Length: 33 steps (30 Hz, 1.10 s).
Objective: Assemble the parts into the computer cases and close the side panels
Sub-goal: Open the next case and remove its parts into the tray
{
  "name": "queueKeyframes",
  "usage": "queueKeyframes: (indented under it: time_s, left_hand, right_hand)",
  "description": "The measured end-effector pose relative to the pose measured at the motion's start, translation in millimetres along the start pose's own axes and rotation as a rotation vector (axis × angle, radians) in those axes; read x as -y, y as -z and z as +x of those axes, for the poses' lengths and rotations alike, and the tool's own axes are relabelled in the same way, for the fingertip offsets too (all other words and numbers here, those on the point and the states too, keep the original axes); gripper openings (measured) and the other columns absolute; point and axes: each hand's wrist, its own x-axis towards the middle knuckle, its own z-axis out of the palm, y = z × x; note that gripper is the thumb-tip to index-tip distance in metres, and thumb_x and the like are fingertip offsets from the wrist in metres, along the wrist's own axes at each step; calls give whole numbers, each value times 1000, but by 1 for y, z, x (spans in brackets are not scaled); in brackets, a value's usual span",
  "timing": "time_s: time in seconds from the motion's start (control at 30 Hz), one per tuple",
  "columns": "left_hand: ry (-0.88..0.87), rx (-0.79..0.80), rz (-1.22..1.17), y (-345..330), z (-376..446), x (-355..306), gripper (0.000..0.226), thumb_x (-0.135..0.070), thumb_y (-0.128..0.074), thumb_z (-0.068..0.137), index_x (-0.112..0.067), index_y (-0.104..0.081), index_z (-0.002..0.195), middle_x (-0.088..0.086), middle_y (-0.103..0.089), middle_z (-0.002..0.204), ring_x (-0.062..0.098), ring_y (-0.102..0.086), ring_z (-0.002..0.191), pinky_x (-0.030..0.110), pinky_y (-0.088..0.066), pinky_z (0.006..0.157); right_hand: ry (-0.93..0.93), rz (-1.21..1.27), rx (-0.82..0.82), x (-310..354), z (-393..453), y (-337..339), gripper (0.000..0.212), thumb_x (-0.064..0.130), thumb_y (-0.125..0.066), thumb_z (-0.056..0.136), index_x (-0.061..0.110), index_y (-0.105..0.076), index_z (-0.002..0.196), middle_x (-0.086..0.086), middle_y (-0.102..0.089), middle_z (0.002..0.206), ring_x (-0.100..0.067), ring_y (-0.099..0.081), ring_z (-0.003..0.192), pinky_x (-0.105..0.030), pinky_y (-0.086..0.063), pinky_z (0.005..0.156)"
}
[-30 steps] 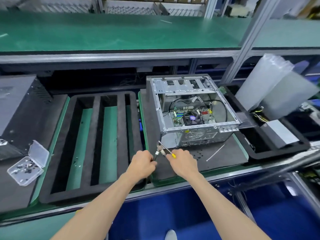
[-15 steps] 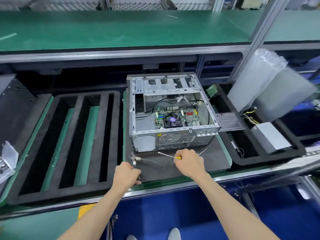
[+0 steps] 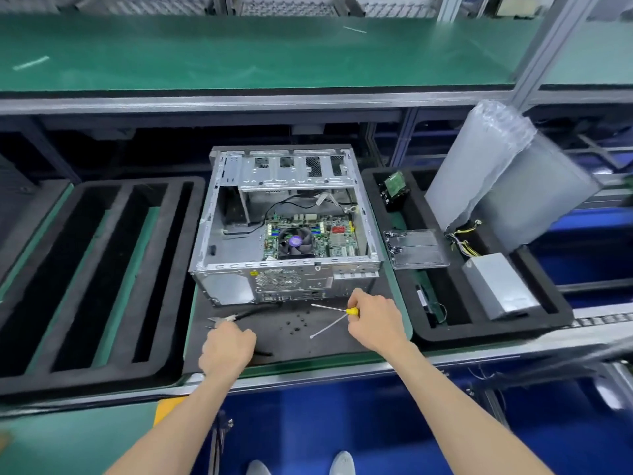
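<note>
Far left there's an empty foam tray. Left hand sits curled by the pliers; can't tell if its grip actually holds them. The open computer case lies on its side mid-tabletop, so the board faces up. Right hand has its grip around a yellow screwdriver, probably ready for screws. Power supply waits in the right tray.

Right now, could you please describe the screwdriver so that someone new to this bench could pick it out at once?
Find the open computer case on the black foam mat. Just in front of its rear panel, the right hand grips the screwdriver, its thin metal shaft pointing left. Its yellow handle sets it apart from the white cable tie below it and the dark-handled pliers further left.
</note>
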Motion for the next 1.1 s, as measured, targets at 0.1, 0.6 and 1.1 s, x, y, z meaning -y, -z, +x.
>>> queueKeyframes:
  time_s: [0.1,0.6,1.1]
  left_hand:
    - [-170,-57,11,-1,6,4,40,-35,-59,89,-14,-51,57,6,-58,73,29,-52,73,36,-46,70]
    - [-1132,-685,145,83,47,-22,30,-35,-61,96,-12,-60,116,11,-55,121,30,-49,104,42,-40,90]
    - [-1059,-512,389,126,82,-2,40,-28,-41,97,-17,-52,60,5,-53,53,30,-45,52,36,-23,59]
  right_hand:
    - [85,-90,2,2,2,-5,10,22,-55,95,26,-53,104,4,-68,95,-22,-60,93,-36,-35,79]
    - [507,-131,-69,95,14,-45,27,18,-48,102,12,-60,125,-4,-61,119,-25,-58,106,-36,-47,89]
    - [300,-315,-385,212,33,-26,46,46,-26,105,16,-58,90,-3,-64,88,-29,-57,86,-45,-40,82]
